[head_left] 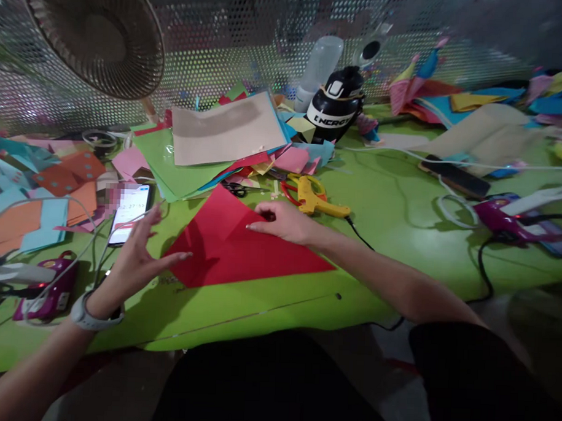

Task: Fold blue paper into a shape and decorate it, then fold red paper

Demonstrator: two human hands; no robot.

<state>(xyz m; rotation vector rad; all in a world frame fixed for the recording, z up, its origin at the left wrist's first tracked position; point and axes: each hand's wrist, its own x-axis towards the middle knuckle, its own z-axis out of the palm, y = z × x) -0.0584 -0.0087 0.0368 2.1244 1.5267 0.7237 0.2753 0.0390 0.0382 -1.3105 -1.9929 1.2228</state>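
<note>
A sheet of red paper point(242, 255), folded or overlapped at its upper left, lies on the green table. My right hand point(280, 221) is at its upper edge, thumb on the red surface and the other fingers curled against the edge, gripping the paper. My left hand point(134, 254), with a white watch on the wrist, is raised by the paper's left corner. Its fingers are spread and it holds nothing; the thumb tip reaches over the corner. Behind my right hand lie a yellow glue gun point(316, 199) and red-and-yellow-handled scissors point(288, 189).
A lit phone point(132, 211) lies beyond my left hand. Stacked paper sheets point(228, 132) stand behind the red paper, near a black bottle point(335, 105). A fan point(98, 38) is at upper left. Purple power strips point(52, 288) and loose cables lie at both sides.
</note>
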